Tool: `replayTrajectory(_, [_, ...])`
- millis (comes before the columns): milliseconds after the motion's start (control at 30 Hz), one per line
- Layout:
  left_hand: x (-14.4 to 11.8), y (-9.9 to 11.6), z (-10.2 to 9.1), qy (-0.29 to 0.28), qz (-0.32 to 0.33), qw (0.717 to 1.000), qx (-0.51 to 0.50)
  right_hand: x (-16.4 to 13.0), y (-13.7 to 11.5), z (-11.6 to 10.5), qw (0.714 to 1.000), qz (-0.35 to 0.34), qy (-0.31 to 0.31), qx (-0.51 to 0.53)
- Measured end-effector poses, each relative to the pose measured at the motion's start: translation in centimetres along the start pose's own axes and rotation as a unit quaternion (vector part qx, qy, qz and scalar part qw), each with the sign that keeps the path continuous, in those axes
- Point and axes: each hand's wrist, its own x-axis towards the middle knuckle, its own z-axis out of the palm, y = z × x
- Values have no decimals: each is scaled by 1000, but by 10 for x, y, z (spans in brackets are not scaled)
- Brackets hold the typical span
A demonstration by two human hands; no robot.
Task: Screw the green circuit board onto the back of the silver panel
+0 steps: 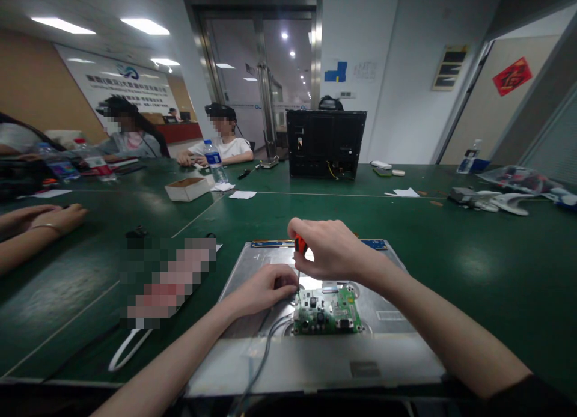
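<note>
here, a screw-driving step, by the look of it: right hand (331, 249) closed around the orange screwdriver (300, 245), shaft upright, tip at the top-left corner of the green board (328, 310). left hand (265, 288) curls loosely beside the tip, holding nothing visible. board sits on the metal panel (387, 345), just below the grip. next move calls for steady downward pressure.

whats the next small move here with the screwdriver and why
Probably keep the screwdriver upright and turn it in place. The right hand grips its orange handle from above, and its tip sits at the top left corner of the green circuit board on the metal back panel. The left hand rests by the tip and seems to steady it.
</note>
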Motion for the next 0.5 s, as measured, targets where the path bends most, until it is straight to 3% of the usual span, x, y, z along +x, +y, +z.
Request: replayTrajectory(500, [1, -9, 1, -10, 3, 1000, 12, 0, 1, 0, 1000, -4, 2, 12])
